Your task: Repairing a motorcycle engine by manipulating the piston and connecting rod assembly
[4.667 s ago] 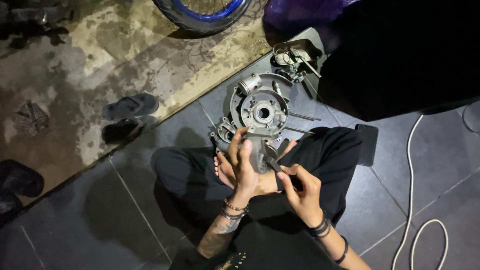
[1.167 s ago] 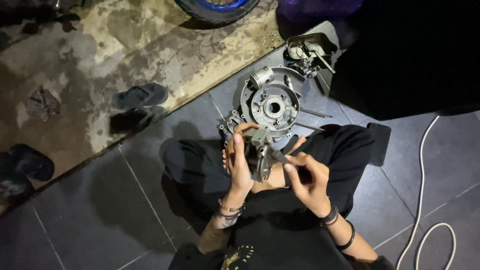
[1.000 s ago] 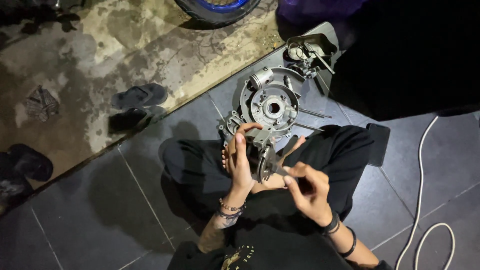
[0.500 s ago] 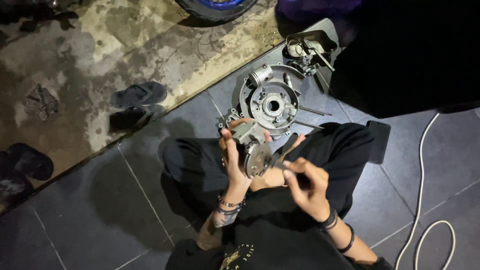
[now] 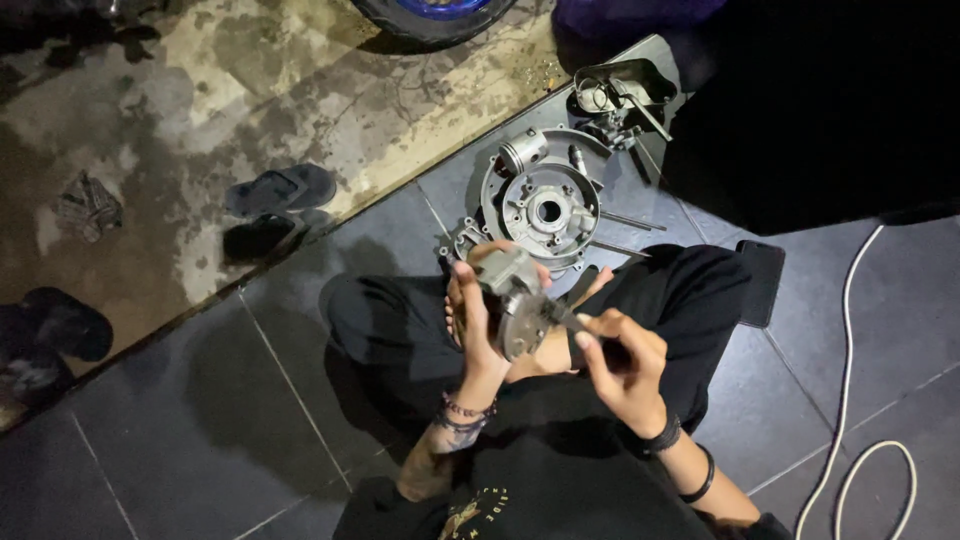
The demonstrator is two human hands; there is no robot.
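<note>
Sitting cross-legged on dark tiles, the person grips a small metal engine part in the left hand, fingers wrapped around it above the lap. The right hand is closed on a thin dark tool, probably a screwdriver, whose tip meets the part. Just beyond the knees a round metal engine casing lies flat on the floor, with a tray of small parts behind it. Sandals lie farther left on concrete, and a white cable curls at right.
</note>
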